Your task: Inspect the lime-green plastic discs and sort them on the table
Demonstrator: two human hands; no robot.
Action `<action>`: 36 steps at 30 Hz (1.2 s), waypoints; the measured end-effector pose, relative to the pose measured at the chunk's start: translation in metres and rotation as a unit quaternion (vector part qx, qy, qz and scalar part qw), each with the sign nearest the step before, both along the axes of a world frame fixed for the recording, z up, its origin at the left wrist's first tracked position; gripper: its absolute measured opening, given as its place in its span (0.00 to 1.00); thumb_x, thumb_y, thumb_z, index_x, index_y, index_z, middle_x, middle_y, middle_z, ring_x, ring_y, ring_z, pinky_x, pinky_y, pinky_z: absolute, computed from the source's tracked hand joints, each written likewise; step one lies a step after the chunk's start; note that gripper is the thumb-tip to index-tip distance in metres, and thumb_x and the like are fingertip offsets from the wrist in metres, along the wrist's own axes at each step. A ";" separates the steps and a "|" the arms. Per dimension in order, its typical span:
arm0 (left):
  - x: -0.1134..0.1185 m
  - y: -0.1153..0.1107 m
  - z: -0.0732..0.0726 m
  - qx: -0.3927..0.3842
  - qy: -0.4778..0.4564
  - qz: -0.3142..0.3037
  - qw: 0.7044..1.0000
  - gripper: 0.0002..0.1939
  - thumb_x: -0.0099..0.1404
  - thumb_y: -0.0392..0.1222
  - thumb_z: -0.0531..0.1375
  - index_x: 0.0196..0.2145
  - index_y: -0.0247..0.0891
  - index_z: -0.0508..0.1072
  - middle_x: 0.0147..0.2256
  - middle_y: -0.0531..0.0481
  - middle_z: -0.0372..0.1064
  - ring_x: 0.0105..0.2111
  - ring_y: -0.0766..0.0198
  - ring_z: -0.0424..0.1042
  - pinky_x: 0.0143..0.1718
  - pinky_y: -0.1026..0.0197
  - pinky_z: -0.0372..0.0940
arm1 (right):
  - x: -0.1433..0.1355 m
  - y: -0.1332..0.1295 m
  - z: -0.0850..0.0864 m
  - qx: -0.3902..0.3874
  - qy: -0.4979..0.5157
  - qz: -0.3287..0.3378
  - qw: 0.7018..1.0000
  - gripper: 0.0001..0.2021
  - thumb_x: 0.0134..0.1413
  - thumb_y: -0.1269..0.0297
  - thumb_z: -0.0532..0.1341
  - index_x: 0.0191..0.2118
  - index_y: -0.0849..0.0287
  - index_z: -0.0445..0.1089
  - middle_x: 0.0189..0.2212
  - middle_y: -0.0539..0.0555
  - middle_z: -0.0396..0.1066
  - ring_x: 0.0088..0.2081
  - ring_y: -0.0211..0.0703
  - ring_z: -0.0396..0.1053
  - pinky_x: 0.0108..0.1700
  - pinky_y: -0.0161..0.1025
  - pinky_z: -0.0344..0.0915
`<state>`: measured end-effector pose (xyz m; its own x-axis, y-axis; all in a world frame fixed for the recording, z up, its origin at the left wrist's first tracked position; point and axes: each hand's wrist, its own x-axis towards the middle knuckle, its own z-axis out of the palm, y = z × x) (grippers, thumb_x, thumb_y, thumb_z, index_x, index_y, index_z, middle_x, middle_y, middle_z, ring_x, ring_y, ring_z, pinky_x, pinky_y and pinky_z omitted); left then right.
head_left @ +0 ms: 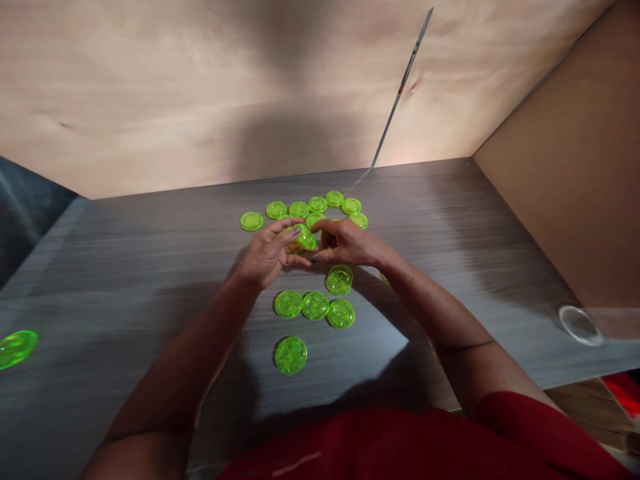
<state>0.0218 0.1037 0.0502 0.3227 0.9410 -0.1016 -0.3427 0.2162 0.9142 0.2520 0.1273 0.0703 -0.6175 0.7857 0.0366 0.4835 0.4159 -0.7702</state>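
My left hand holds a translucent bright green disc, shaped like a toy coin, between thumb and fingers. Facing it, my right hand has its index finger and thumb bent and apart, close to the disc's right edge. I see nothing between them, and whether they touch the disc I cannot tell. Behind both hands, several matching green discs lie flat in a loose curve, some partly hidden by my fingers. Nearer to me are a row of three green discs, another disc above its right end, and a single disc.
The grey wood-grain tabletop meets a plywood wall at the back and a brown panel at right. A clear round container lies near the right edge. Another green disc is at far left. A thin metal strip crosses the wall.
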 end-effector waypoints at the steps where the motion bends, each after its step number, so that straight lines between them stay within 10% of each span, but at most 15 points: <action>1: -0.001 0.001 0.000 -0.002 0.002 -0.002 1.000 0.30 0.61 0.52 0.82 0.51 0.38 0.77 0.39 0.47 0.83 0.38 0.51 0.89 0.28 0.60 0.82 | 0.003 -0.002 0.007 0.005 -0.044 0.004 0.999 0.17 0.61 0.62 0.79 0.51 0.60 0.79 0.27 0.44 0.68 0.30 0.38 0.63 0.36 0.38 0.54; 6: -0.003 0.003 0.001 -0.005 0.004 -0.001 1.000 0.29 0.62 0.53 0.80 0.53 0.39 0.75 0.38 0.45 0.84 0.42 0.45 0.90 0.26 0.62 0.79 | 0.015 -0.031 0.030 0.048 -0.224 0.060 0.972 0.14 0.54 0.65 0.82 0.42 0.56 0.80 0.31 0.49 0.75 0.30 0.41 0.66 0.34 0.40 0.51; 12: 0.000 0.005 -0.002 0.002 -0.008 0.004 1.000 0.28 0.63 0.54 0.78 0.55 0.40 0.79 0.34 0.48 0.82 0.33 0.53 0.87 0.22 0.65 0.70 | 0.012 -0.070 0.016 0.151 -0.343 0.101 0.922 0.27 0.71 0.73 0.66 0.71 0.52 0.76 0.59 0.65 0.79 0.47 0.53 0.79 0.40 0.43 0.66; 20: -0.001 0.004 -0.002 0.002 0.011 0.018 1.000 0.31 0.65 0.56 0.77 0.59 0.38 0.78 0.35 0.47 0.82 0.34 0.54 0.86 0.24 0.66 0.67 | -0.001 -0.070 0.010 0.121 -0.396 0.102 0.904 0.19 0.74 0.79 0.57 0.60 0.62 0.80 0.52 0.67 0.80 0.45 0.51 0.78 0.43 0.43 0.63; 27: 0.001 0.001 0.001 0.009 0.036 0.005 0.999 0.33 0.60 0.53 0.80 0.57 0.37 0.80 0.40 0.44 0.84 0.33 0.56 0.85 0.19 0.68 0.63 | 0.023 -0.032 -0.016 0.066 -0.040 -0.028 0.997 0.14 0.63 0.71 0.68 0.53 0.59 0.80 0.50 0.59 0.81 0.46 0.47 0.75 0.48 0.43 0.70; 36: 0.014 -0.011 0.000 -0.033 0.047 -0.058 0.997 0.28 0.61 0.51 0.78 0.53 0.36 0.81 0.36 0.48 0.80 0.26 0.62 0.78 0.18 0.64 0.70 | 0.022 -0.026 -0.032 0.101 0.192 -0.132 0.967 0.27 0.55 0.54 0.80 0.58 0.55 0.81 0.55 0.60 0.82 0.53 0.54 0.78 0.57 0.51 0.75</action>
